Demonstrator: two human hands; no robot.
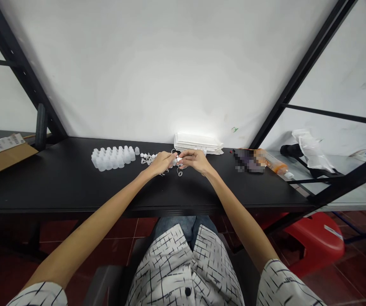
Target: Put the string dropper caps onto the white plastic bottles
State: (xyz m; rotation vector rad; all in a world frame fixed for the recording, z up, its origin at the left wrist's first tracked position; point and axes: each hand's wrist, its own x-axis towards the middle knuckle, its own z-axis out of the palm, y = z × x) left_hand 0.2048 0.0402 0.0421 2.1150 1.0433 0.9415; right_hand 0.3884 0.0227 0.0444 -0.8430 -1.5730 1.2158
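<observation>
My left hand (164,161) and my right hand (196,160) meet above the black table, fingers pinched together. Between their fingertips shows a small white cap-like piece (179,160), too small to make out in detail. Thin white cords (147,159) with more small white pieces lie beside and beneath the hands. One looped cord end (179,172) rests just below the right fingertips. To the left, translucent white small plastic bottles (111,159) stand upright in a tight group, and a single one (137,151) is apart behind them.
A stack of white flat bags or sheets (198,142) lies against the wall behind my hands. Right of them are a blurred dark object (249,160) and a plastic bottle (278,165). A cardboard box (7,155) sits far left. Black metal frame posts (297,80) flank the table (74,191).
</observation>
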